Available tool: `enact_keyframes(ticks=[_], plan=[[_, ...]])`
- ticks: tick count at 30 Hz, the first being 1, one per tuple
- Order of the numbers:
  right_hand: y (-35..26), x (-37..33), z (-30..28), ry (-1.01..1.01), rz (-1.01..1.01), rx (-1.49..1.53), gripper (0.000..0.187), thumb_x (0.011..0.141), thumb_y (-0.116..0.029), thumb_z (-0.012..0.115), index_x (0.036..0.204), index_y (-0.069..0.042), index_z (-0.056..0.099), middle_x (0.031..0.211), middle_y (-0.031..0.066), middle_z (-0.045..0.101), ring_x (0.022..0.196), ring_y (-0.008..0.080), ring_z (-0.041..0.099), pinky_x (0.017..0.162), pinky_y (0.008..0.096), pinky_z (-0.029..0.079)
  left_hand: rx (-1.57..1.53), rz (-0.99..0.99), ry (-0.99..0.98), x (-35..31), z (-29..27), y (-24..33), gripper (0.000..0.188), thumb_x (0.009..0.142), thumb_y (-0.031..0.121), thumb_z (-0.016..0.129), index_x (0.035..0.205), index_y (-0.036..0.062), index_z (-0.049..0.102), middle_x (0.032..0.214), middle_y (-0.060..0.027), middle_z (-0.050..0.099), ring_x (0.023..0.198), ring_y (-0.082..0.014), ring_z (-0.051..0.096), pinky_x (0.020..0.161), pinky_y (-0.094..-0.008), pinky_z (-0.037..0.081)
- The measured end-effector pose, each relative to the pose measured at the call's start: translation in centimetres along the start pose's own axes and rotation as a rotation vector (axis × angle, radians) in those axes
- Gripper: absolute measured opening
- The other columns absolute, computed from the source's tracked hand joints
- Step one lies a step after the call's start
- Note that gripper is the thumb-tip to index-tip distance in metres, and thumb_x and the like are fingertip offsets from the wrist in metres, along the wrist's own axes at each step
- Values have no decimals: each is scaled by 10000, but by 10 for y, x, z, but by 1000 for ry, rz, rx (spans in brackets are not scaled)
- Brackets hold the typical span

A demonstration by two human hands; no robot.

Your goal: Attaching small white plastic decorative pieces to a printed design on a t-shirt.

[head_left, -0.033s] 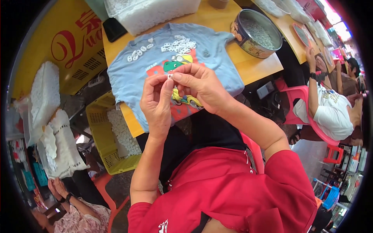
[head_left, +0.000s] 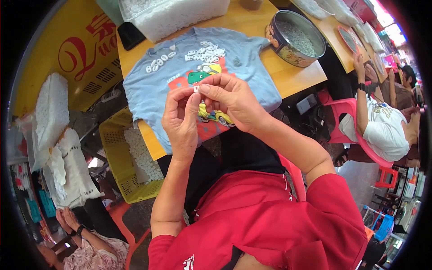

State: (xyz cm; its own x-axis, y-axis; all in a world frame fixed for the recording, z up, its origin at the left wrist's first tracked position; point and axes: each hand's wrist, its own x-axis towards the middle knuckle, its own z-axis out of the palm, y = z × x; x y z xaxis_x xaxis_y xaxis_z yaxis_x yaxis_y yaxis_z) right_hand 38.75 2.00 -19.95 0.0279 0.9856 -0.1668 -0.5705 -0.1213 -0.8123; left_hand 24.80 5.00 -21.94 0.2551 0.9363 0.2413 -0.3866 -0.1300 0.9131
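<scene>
Over a light blue T-shirt [head_left: 148, 96] spread on the table, my left hand [head_left: 182, 117] and my right hand [head_left: 234, 99] meet. Between their fingertips sits a small white plastic piece [head_left: 196, 89] with a dark spot on it. Both hands are closed in a pinch on this piece; the fingers hide part of it. Just beyond my hands, a pile of small white pieces with holes [head_left: 205, 53] lies on the shirt. Several white oval pieces [head_left: 158, 63] are laid out to its left.
A round tin [head_left: 272, 38] of small shiny parts stands at the right. At the back, a clear tub [head_left: 180, 20] holds white pieces beside a black phone-like object [head_left: 130, 36]. A yellow crate [head_left: 118, 166] with white pieces is at lower left. Other people sit on both sides.
</scene>
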Motion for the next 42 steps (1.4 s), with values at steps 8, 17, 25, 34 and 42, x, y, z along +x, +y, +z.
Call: enact_keyframes(ticks=[8,17,25,34,42], plan=[[3,-9,-4,53,-161,-204,175,944,-122,649,1061,5,620,930,36,650,752,82,606,672,217,507,-50,-97,-9,-4,5,-2,120,959,67,618,1061,6,611,1017,-23,609,900,-80,589,795,-222,486],[-20,-10,-25,-1,-345,-759,149,922,-100,654,1024,7,649,914,38,663,772,86,605,674,236,496,9,-167,-19,-4,2,-7,137,978,123,595,1050,7,593,918,-37,649,848,-91,603,793,-226,482],[-60,20,-96,226,-684,-1645,124,841,-116,693,944,-47,696,885,86,654,751,225,628,686,328,498,30,-178,-43,-1,-1,-10,139,979,127,590,1041,3,588,896,-45,649,839,-90,597,781,-235,475],[-56,25,-101,218,-745,-1797,105,830,-152,701,864,-56,674,854,87,633,833,287,626,736,382,494,14,-175,-37,-1,-3,-13,126,975,109,594,1037,-1,590,896,-45,647,841,-90,596,782,-236,476],[-61,18,-101,167,-752,-1769,109,831,-142,698,854,-45,655,838,91,612,808,279,621,703,376,488,31,-181,-47,-1,-3,-11,124,976,107,592,1042,2,591,888,-41,647,837,-87,594,785,-235,476]])
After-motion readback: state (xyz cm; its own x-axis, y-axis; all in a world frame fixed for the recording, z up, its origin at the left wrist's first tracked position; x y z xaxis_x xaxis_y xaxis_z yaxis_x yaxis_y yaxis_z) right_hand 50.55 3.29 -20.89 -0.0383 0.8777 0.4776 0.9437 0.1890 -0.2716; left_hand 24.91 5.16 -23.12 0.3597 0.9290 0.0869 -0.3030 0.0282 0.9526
